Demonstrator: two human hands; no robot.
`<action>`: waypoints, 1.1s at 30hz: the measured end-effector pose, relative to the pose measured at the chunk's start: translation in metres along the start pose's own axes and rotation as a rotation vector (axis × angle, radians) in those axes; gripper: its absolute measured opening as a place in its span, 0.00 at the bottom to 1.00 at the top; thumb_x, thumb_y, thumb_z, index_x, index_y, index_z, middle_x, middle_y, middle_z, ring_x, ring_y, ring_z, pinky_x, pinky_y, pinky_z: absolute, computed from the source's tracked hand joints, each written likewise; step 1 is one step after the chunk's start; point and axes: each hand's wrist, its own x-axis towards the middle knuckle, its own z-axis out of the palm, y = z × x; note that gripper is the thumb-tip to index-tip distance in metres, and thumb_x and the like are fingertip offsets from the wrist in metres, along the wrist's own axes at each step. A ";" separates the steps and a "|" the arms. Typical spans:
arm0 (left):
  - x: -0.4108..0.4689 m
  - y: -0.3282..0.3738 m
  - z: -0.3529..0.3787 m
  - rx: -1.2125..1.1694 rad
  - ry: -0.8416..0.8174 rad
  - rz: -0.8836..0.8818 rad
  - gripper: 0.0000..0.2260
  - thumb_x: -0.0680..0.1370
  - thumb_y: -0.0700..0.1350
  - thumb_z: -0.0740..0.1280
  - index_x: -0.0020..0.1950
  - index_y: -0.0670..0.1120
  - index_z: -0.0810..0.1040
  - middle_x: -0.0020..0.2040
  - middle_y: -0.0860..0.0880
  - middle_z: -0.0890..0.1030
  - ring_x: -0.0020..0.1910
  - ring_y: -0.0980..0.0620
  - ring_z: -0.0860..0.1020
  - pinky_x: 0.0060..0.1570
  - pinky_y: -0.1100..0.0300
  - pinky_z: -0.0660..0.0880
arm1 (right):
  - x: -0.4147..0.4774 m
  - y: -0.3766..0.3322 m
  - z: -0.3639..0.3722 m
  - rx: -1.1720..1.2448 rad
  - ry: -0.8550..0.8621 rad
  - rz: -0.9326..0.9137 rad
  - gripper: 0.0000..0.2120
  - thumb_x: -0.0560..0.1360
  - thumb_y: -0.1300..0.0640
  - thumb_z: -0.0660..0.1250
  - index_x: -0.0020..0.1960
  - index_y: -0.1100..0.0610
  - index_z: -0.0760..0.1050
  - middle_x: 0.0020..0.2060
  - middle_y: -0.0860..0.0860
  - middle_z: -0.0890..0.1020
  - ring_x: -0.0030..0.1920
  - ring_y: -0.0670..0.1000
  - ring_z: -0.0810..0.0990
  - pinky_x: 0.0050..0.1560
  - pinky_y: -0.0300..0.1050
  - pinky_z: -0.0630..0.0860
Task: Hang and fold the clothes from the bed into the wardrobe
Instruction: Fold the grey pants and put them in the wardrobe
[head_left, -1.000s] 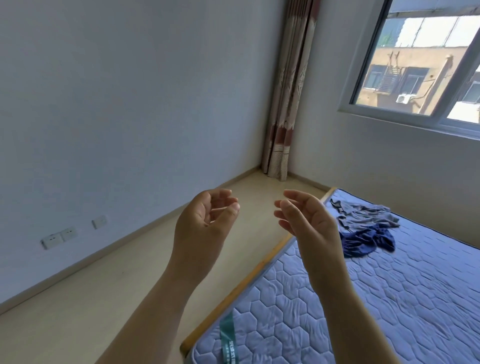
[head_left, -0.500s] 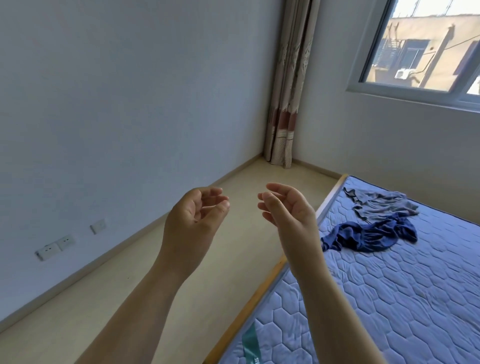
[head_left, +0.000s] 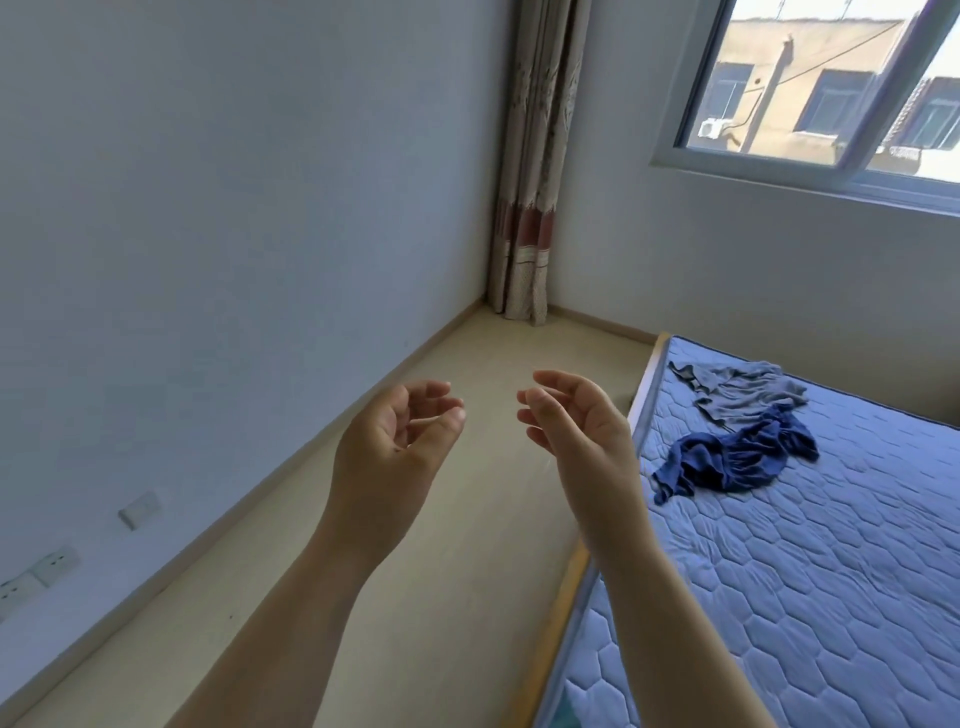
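Both hands are raised over the floor, apart from each other, palms facing; the left hand (head_left: 387, 457) and the right hand (head_left: 582, 431) have loosely curled fingers and hold nothing. Two garments lie crumpled on the bed (head_left: 831, 571) at far right: a grey garment (head_left: 743, 389) and, touching its near side, a dark blue garment (head_left: 737, 460).

Bare floor (head_left: 457, 519) runs between the wall (head_left: 234, 234) and the bed (head_left: 831, 597), whose wooden edge (head_left: 563, 613) stands beside the right hand (head_left: 582, 431).
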 end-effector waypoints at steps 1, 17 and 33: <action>0.010 -0.002 -0.013 -0.004 -0.018 -0.001 0.07 0.76 0.46 0.69 0.54 0.52 0.79 0.48 0.54 0.84 0.48 0.56 0.82 0.51 0.58 0.80 | 0.002 0.002 0.014 -0.003 0.014 0.003 0.09 0.77 0.59 0.68 0.57 0.55 0.77 0.48 0.56 0.84 0.48 0.52 0.82 0.50 0.42 0.80; 0.165 -0.048 -0.046 -0.064 -0.321 -0.031 0.10 0.73 0.51 0.69 0.53 0.53 0.79 0.48 0.52 0.85 0.49 0.54 0.83 0.54 0.50 0.80 | 0.092 0.036 0.084 -0.148 0.253 -0.004 0.09 0.77 0.56 0.68 0.57 0.54 0.77 0.47 0.53 0.84 0.50 0.53 0.83 0.52 0.48 0.80; 0.360 -0.077 0.088 -0.041 -0.565 -0.010 0.07 0.77 0.45 0.70 0.55 0.52 0.79 0.48 0.52 0.85 0.49 0.54 0.83 0.54 0.51 0.80 | 0.276 0.087 0.013 -0.146 0.507 0.034 0.09 0.77 0.56 0.68 0.57 0.54 0.77 0.48 0.54 0.84 0.50 0.55 0.83 0.55 0.51 0.79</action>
